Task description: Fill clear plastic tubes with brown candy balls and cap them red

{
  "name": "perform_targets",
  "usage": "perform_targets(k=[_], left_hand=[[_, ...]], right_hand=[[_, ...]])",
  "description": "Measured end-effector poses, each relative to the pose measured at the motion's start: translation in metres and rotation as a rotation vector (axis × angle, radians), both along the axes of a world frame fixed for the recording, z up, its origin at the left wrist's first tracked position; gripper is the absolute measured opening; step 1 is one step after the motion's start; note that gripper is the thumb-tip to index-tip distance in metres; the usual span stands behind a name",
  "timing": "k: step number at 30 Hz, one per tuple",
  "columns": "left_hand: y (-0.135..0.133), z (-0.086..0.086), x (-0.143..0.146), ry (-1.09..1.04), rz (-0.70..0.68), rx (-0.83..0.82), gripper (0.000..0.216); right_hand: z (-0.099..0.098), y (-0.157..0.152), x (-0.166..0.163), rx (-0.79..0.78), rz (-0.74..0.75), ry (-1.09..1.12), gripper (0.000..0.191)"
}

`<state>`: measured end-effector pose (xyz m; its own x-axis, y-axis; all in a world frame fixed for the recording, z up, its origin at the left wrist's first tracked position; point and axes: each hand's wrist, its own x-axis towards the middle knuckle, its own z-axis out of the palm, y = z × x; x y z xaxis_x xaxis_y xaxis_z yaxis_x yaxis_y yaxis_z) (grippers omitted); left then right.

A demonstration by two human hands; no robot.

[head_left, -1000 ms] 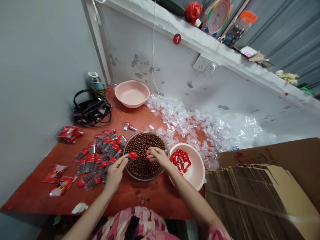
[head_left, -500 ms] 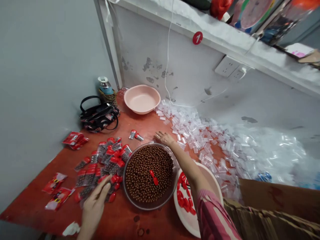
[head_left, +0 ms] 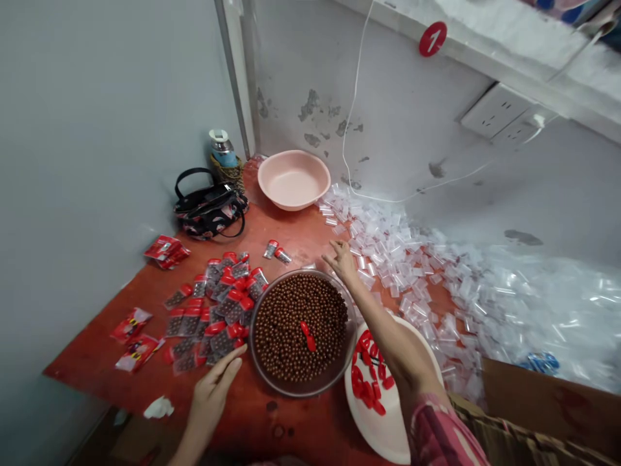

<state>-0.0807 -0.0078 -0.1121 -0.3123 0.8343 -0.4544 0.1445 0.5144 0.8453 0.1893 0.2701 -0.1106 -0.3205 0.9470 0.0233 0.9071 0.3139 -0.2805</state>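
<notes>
So, well to the left of the clear bowl, red printed packets lie on the red surface, and a dark patterned handbag sits beyond the bowl on that same side. The left hand is at the bowl's near left, its fingers extended and released. Just left of the bowl's rim, red-capped containers are heaped, showing dark balls inside. A pink basin stands well beyond the bowl. The bowl itself is filled with brown balls, with a red scoop-like piece on top. The right hand is by the bowl's far rim, fingers bent; I cannot tell whether it pinches anything. Right of the bowl, partly hidden by the right forearm, a pale basin holds red caps; clear sleeves spread beyond the bowl to its right.
</notes>
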Motion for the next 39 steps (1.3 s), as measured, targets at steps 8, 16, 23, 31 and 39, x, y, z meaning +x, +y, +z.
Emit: perform_targets(k=[8, 16, 23, 31, 39], left_hand=[[0.005, 0.004, 0.004, -0.039, -0.101, 0.051, 0.036], [-0.009, 0.008, 0.000, -0.020, -0.137, 0.085, 0.033], [0.032, 0.025, 0.020, -0.062, -0.273, 0.286, 0.043], [0.069, 0.046, 0.061, -0.474, -0.351, 0.269, 0.041], [0.056, 0.044, 0.062, -0.517, -0.167, 0.217, 0.047]], right_hand=[[0.009, -0.114, -0.045, -0.063, 0.155, -0.118, 0.038], [-0.019, -0.140, -0.070, -0.395, 0.063, 0.291, 0.042], [0.032, -0.157, -0.045, -0.982, -0.107, 1.235, 0.042], [0.085, -0.185, -0.032, -1.158, -0.096, 1.477, 0.037], [0.057, -0.174, -0.025, -0.468, -0.130, 0.732, 0.040]])
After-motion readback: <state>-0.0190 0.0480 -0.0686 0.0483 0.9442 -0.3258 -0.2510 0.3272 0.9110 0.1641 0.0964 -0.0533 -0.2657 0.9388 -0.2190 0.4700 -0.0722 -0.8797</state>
